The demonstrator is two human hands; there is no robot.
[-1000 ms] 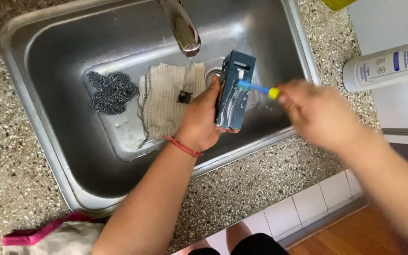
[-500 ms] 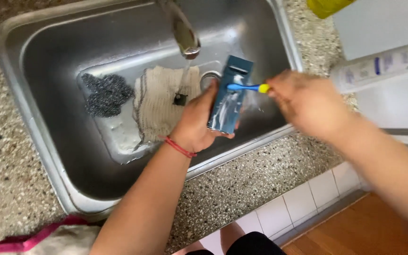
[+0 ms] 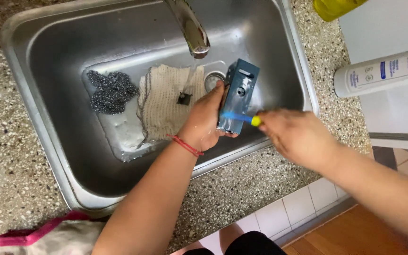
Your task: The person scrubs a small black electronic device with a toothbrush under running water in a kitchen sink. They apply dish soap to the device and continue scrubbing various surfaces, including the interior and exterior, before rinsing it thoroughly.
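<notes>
Over the steel sink (image 3: 48,141), our left hand (image 3: 206,120) gripped a blue rectangular plastic block (image 3: 238,97); our right hand (image 3: 298,137) clasped a blue-and-yellow toothbrush (image 3: 242,118) against it.

A steel scourer (image 3: 111,91) and a knitted cloth (image 3: 166,100) lie side by side in the sink (image 3: 48,56), under the tap (image 3: 191,28). A white bottle (image 3: 383,71) lies beyond the worktop's (image 3: 5,160) right edge.

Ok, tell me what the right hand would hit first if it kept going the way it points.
The right hand points left with a blue brush. Its brush already meets the blue-grey block held in the left hand, so the block probably comes first; depth is unclear.
</notes>
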